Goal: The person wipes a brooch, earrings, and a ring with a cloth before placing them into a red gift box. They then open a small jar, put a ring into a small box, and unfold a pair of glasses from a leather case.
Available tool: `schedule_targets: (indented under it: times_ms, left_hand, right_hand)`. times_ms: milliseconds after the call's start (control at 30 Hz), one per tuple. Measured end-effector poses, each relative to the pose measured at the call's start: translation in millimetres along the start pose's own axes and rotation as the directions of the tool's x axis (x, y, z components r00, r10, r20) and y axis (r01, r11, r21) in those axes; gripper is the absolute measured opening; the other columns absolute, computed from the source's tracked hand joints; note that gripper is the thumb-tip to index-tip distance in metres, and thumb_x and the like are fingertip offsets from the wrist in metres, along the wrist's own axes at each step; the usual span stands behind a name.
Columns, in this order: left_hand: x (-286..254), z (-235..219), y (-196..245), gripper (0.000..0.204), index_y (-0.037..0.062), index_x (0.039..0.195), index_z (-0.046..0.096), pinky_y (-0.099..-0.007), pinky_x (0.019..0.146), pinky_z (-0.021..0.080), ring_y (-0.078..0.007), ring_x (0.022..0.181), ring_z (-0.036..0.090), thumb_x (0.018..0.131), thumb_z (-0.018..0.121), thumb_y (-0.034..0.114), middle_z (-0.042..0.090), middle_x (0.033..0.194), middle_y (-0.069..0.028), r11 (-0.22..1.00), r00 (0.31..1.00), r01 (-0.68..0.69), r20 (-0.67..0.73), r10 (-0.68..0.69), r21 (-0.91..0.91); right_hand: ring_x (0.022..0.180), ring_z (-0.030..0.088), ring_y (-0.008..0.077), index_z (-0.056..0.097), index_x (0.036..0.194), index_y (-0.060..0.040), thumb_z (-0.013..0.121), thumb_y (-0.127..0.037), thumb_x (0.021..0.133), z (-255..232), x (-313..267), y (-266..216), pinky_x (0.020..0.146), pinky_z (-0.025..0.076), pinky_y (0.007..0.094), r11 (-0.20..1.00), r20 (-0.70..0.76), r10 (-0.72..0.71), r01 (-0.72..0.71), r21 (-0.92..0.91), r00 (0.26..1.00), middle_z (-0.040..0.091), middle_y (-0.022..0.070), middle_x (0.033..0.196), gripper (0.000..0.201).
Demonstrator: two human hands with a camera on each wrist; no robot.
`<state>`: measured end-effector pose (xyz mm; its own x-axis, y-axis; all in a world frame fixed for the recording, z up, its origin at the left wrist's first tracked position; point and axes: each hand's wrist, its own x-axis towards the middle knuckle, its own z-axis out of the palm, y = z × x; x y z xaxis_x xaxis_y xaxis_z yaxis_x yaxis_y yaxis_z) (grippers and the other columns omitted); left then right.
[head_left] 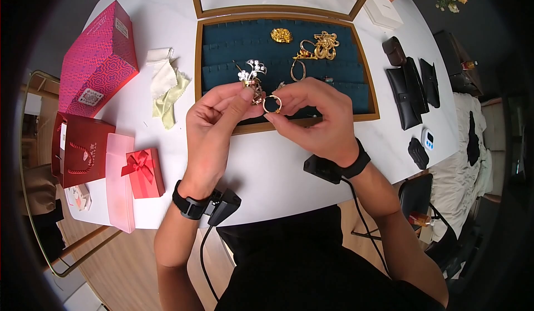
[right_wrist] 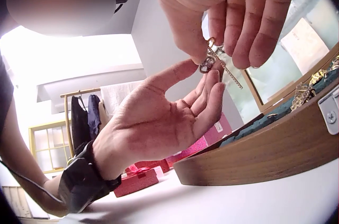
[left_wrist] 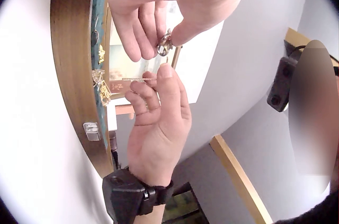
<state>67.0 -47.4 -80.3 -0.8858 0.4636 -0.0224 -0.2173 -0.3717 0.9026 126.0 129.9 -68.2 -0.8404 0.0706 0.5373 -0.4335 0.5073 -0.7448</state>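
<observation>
Over the front of a wooden jewelry box (head_left: 371, 77) lined in dark teal, both hands are held close together. My left hand (head_left: 211, 119) pinches a small cluster of silver and gold jewelry (head_left: 256, 91) between thumb and fingers. Sparkling silver sprigs (head_left: 253, 69) show just above those fingertips. In my right hand (head_left: 322, 110) a thin gold hoop (head_left: 266, 108) is pinched at its side, right beside the cluster. Both wrist views show the hoop (right_wrist: 232, 75) nearly edge-on, like a narrow textured bar. Its far side reaches toward the left fingertips.
Inside the box lie a gold oval ornament (head_left: 281, 35) and tangled gold pieces (head_left: 326, 45); its glazed lid stands raised behind. To the left are cloths (head_left: 164, 85), a red gift box (head_left: 146, 174) and bags. Black pouches (head_left: 404, 97) and a small timer (head_left: 428, 139) lie right.
</observation>
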Motion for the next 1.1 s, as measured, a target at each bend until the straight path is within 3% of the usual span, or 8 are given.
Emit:
schedule_targets:
  times_ms: [333,400,533,633,1100]
  left_hand:
    - [-0.3,-3.5,-1.6,0.019,-0.0015,0.112,0.066,-0.0299,0.087,0.055,-0.0195,0.092,0.070,0.095,0.063,0.005,0.072,0.104,-0.0118,0.998,0.999,0.006,0.047,-0.003,-0.058]
    - [-0.4,-1.8,-1.4,0.019,-0.0033,0.112,0.064,-0.0348,0.088,0.057,-0.0192,0.091,0.071,0.097,0.060,0.008,0.072,0.102,-0.0134,1.000,0.999,0.011,0.033,-0.011,-0.006]
    - [0.2,-0.8,-1.3,0.020,-0.0039,0.112,0.064,-0.0355,0.089,0.057,-0.0194,0.091,0.071,0.097,0.059,0.008,0.072,0.102,-0.0140,1.000,0.999,0.017,0.043,-0.017,-0.007]
    - [0.6,-1.0,0.1,0.018,-0.0020,0.112,0.065,-0.0300,0.088,0.056,-0.0211,0.094,0.071,0.095,0.063,0.005,0.072,0.105,-0.0134,0.997,0.997,0.043,0.069,-0.039,-0.057]
    - [-0.4,-1.1,-1.6,0.018,-0.0029,0.111,0.066,-0.0290,0.086,0.057,-0.0192,0.092,0.071,0.095,0.063,0.004,0.072,0.104,-0.0127,0.997,0.997,0.067,0.053,-0.064,-0.044]
  right_hand:
    - [0.071,0.070,0.0116,0.067,0.095,-0.0026,0.081,-0.003,0.073,0.7,-1.4,2.7,0.062,0.055,0.0221,0.986,0.027,0.153,-0.154,0.071,0.988,0.068,0.0054,0.086,0.026]
    - [0.073,0.071,0.0120,0.067,0.098,-0.0013,0.080,0.000,0.073,1.5,-2.1,2.9,0.064,0.056,0.0217,0.974,0.031,0.189,-0.192,0.118,0.981,0.068,0.0062,0.088,0.028]
    - [0.074,0.071,0.0120,0.067,0.102,-0.0010,0.078,0.001,0.074,1.9,-1.8,4.1,0.065,0.057,0.0214,0.967,0.050,0.181,-0.187,0.171,0.982,0.068,0.0067,0.088,0.030]
    - [0.071,0.070,0.0113,0.067,0.103,-0.0015,0.077,0.002,0.075,1.7,-1.7,3.0,0.063,0.056,0.0211,0.971,0.041,0.166,-0.171,0.167,0.985,0.067,0.0057,0.085,0.030]
    - [0.061,0.065,0.0095,0.070,0.093,-0.0033,0.079,-0.001,0.075,-4.8,-0.8,-0.5,0.053,0.051,0.0211,0.993,0.097,0.118,-0.119,0.005,0.988,0.063,0.0036,0.076,0.021]
